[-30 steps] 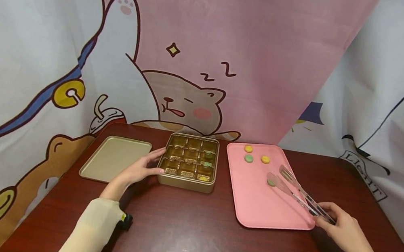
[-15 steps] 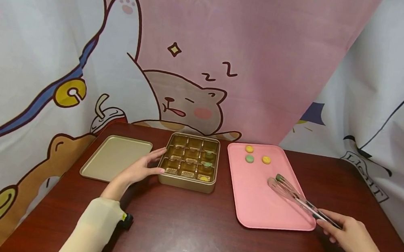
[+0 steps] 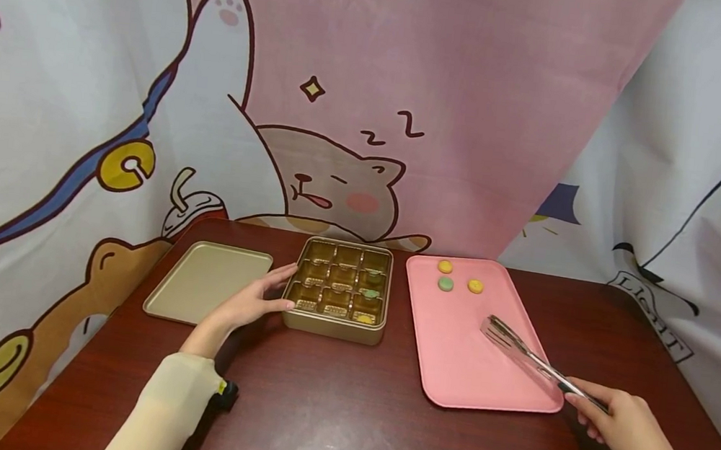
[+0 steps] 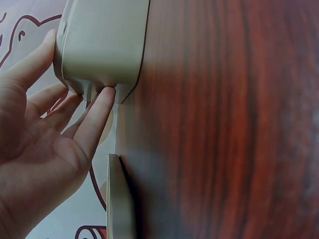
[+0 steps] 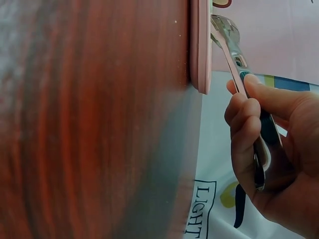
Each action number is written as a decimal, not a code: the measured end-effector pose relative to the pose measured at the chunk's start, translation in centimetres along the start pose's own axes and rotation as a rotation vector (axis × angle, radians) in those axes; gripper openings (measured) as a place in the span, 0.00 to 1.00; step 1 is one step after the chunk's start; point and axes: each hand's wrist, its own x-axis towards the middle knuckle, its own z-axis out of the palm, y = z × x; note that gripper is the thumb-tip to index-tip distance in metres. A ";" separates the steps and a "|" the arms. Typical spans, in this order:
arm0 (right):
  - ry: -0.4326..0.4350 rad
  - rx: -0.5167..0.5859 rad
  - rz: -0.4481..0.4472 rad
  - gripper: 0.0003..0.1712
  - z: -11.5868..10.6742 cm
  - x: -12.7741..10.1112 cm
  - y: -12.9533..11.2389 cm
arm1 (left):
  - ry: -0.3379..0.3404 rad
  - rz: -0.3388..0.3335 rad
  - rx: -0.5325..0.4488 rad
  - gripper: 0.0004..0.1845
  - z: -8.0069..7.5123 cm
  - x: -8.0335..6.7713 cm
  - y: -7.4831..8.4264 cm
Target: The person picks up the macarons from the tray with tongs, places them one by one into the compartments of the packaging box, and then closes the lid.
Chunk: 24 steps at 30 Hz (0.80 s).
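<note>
Holding the tongs [image 3: 521,350] by their handle end, your right hand [image 3: 624,431] has its fingers [image 5: 246,115] curled round the two arms and squeezing them nearly together, so the tips [image 3: 495,328] hover low over the pink tray [image 3: 451,364]; whether a sweet is caught between them cannot be told from the head view. Your left hand [image 3: 249,303] lies with straight, relaxed fingers [image 4: 97,122] against the left wall of the gold compartment box [image 3: 339,289], thumb on its near corner, steadying it without gripping. The box sits on the dark wood surface [image 3: 329,410] between the flat gold lid [image 3: 208,283] on its left and the tray on its right. Three round sweets rest at the tray's far end: a yellow one [image 3: 444,266], a green one [image 3: 445,283] and another yellow one [image 3: 475,286]; a green piece [image 3: 370,293] and a yellow piece [image 3: 362,318] already lie in the box's right-hand column. To do this well, I would judge that you should keep the pressure on the tongs even and light, since a hard squeeze could crush or flick a small round sweet. Travel level and low, and hold the left hand firm against the box so it does not slide when the tips come down into a compartment.
</note>
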 end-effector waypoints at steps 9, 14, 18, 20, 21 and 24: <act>0.071 -0.020 -0.016 0.17 0.3 -0.3 -0.1 | -0.001 0.027 0.033 0.39 -0.1 0.0 -0.1; 0.112 -0.020 -0.027 0.16 0.6 -0.4 -0.1 | 0.004 0.032 0.030 0.38 -0.1 0.1 -0.2; 0.118 -0.025 -0.025 0.17 0.6 -0.4 -0.5 | 0.006 0.032 0.026 0.39 -0.1 0.0 -0.2; 0.127 -0.026 -0.031 0.16 0.6 -0.4 -0.7 | 0.008 0.028 0.022 0.39 -0.1 0.0 -0.2; 0.131 -0.025 -0.034 0.16 0.6 -0.4 -0.8 | 0.008 0.029 0.023 0.39 -0.1 0.0 -0.2; 0.143 -0.028 -0.046 0.16 0.7 -0.4 -1.2 | 0.007 0.025 0.019 0.39 -0.1 0.0 -0.2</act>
